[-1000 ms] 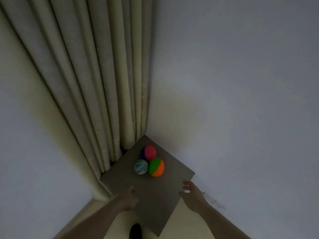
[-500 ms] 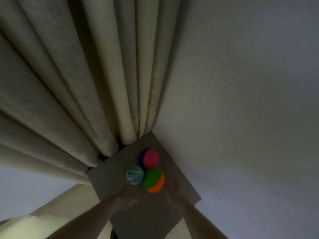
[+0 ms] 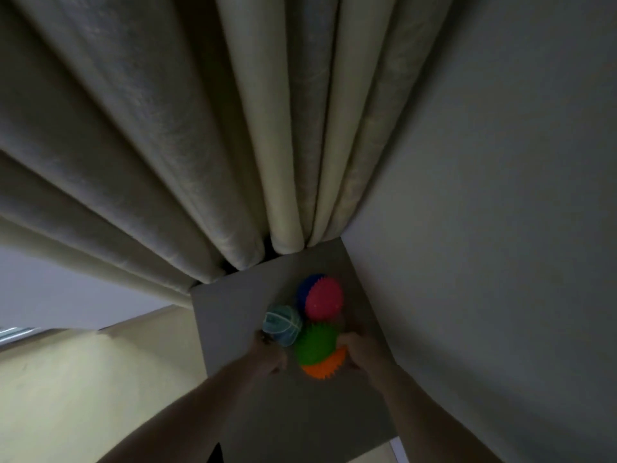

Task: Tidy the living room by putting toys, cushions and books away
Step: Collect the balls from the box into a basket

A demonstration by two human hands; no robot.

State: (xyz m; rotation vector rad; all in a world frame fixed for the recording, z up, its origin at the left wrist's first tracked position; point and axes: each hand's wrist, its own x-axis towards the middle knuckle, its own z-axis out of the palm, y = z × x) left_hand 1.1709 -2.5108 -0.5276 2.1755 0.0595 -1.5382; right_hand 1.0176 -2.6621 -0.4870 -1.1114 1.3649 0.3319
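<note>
Three toy balls sit together on a grey square top (image 3: pixel 233 312) in the corner. The green and orange spiky ball (image 3: pixel 315 350) is nearest me. A pink and blue spiky ball (image 3: pixel 322 297) lies behind it and a smaller light-blue ball (image 3: pixel 282 324) to its left. My right hand (image 3: pixel 364 355) curls round the right side of the green and orange ball. My left hand (image 3: pixel 271 354) lies against that ball's left side, just under the light-blue ball. Its fingers are too dim to make out.
Heavy beige curtains (image 3: pixel 200 145) hang down to the back edge of the grey top. A plain wall (image 3: pixel 500 228) runs along its right side. Pale floor (image 3: pixel 83 379) lies to the left, below the top.
The view has closed in on the balls. Both hands have moved forward from the near edge of the grey top to either side of the green and orange ball.
</note>
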